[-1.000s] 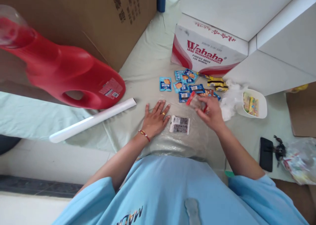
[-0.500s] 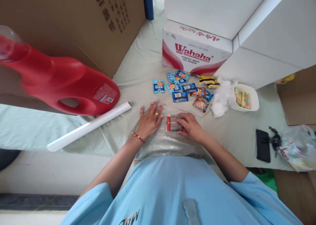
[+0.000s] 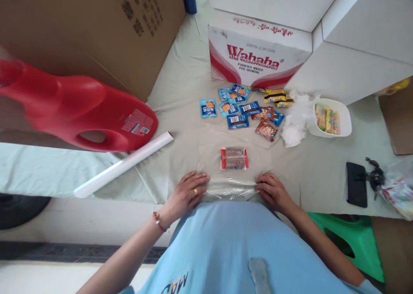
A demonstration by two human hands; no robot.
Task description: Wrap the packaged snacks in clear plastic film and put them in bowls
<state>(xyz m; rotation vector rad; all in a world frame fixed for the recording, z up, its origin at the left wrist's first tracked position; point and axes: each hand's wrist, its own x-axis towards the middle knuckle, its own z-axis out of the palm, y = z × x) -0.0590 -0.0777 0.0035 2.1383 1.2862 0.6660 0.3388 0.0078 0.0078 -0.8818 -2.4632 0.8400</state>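
Note:
A sheet of clear plastic film is spread at the table's near edge, its front part creased and shiny between my hands. My left hand, with a ring and a red bracelet on that arm, is closed on the film's left front corner. At the right front corner my right hand is closed on it too, fingers curled; the thumbs are hidden. Between and beyond both hands a snack packet with red ends and a brown see-through middle lies flat, touched by neither hand.
Several blue snack packets, brown packets and yellow packets lie farther back. White fluffy stuffing adjoins a white bowl. A white roll and red jug are left; a black phone is right.
My right hand has let go of the snack packet, which now lies alone. Both hands have drawn back toward my body and taken the film's near corners. The view has shifted slightly.

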